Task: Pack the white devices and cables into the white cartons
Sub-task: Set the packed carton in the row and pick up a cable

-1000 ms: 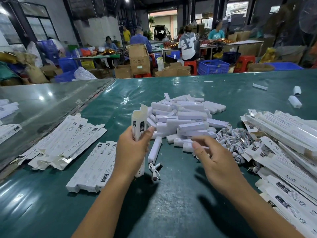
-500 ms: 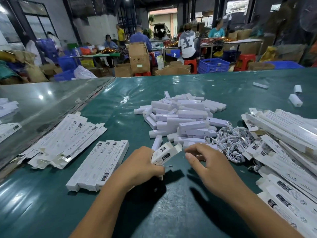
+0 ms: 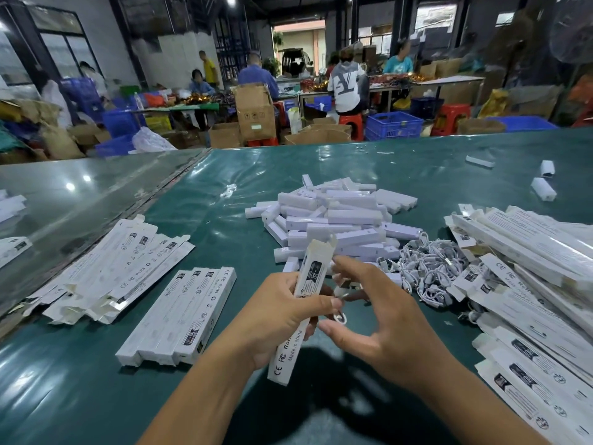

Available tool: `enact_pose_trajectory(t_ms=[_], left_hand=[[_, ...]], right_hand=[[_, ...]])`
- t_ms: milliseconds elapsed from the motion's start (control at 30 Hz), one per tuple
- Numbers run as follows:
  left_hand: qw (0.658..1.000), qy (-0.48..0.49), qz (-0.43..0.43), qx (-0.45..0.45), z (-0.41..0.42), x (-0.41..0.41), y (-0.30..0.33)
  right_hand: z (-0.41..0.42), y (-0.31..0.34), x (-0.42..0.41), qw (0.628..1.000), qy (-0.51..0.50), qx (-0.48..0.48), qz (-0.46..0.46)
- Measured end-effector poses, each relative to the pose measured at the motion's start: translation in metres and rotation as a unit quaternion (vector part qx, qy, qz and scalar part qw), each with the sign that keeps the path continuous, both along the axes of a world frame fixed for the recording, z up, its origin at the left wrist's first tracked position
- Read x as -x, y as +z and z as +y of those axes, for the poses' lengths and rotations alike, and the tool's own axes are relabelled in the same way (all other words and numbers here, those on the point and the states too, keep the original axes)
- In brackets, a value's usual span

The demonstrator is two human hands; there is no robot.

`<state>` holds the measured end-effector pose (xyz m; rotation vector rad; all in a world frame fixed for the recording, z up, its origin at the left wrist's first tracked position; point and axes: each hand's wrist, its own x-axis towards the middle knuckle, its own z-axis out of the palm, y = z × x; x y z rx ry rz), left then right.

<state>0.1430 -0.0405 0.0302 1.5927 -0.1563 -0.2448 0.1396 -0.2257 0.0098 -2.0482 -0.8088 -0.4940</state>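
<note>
A green vinyl-covered table [image 3: 205, 412] carries a heap of slim white plastic devices [image 3: 333, 216] and a tangle of white cables [image 3: 426, 264]. The left hand [image 3: 276, 316] has its grip closed round a long narrow white printed carton [image 3: 305, 303], tilted, top flap open. The right hand [image 3: 378, 319] pinches a small coiled white cable [image 3: 340, 317] beside it.

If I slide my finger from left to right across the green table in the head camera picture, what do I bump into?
Loose pile of flat cartons → neat row of cartons → left hand holding a carton → right hand → tangle of white cables → big carton stack.
</note>
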Motion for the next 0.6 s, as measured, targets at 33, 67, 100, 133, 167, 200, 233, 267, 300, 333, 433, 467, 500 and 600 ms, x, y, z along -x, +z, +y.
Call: enact_pose_trajectory(t_ms=[33,67,100,133,167,200,233,267,300,333,433,467,500,600], left_hand=[[1.000,0.001,-0.001,0.000,0.000,-0.001,-0.001],[1.000,0.002,-0.002,0.001,0.000,-0.001,-0.001],[1.000,0.004,-0.004,0.004,0.001,-0.001,-0.002],[1.000,0.006,-0.003,0.009,0.001,-0.002,-0.002],[1.000,0.007,-0.002,0.016,0.001,-0.003,-0.003],[1.000,0.005,-0.001,0.021,0.001,-0.003,-0.003],[1.000,0.003,-0.001,0.025,0.001,-0.004,-0.004],[1.000,0.002,-0.001,0.027,0.001,-0.004,-0.005],[1.000,0.004,-0.001,0.029,0.001,-0.005,-0.006],[0.999,0.008,-0.001,0.031,0.002,-0.005,-0.006],[0.997,0.042,-0.052,-0.035,0.006,-0.006,-0.005],[0.989,0.066,-0.088,-0.102,0.007,-0.007,-0.005],[0.972,0.092,-0.127,-0.177,0.009,-0.009,-0.006],[0.900,0.115,-0.213,-0.362,0.010,-0.011,-0.010]], right_hand=[[0.000,0.000,-0.001,1.000,0.000,0.015,-0.020],[0.000,0.000,-0.002,0.999,-0.005,0.029,-0.044],[-0.001,0.000,-0.003,0.997,-0.012,0.035,-0.060],[-0.001,0.001,-0.004,0.997,-0.019,0.035,-0.068],[-0.002,0.001,-0.005,0.997,-0.023,0.030,-0.071],[-0.004,0.002,-0.006,0.997,-0.026,0.024,-0.070],[-0.004,0.002,-0.007,0.997,-0.026,0.017,-0.065],[-0.005,0.002,-0.007,0.998,-0.022,0.011,-0.059],[-0.005,0.003,-0.007,0.999,-0.019,0.004,-0.051],[-0.007,0.003,-0.008,0.999,-0.022,-0.009,-0.040],[-0.013,0.005,-0.012,0.992,-0.043,-0.111,0.042],[-0.016,0.007,-0.014,0.983,-0.043,-0.162,0.079],[-0.020,0.009,-0.015,0.972,-0.040,-0.209,0.102],[-0.027,0.016,-0.017,0.953,-0.008,-0.282,0.113]])
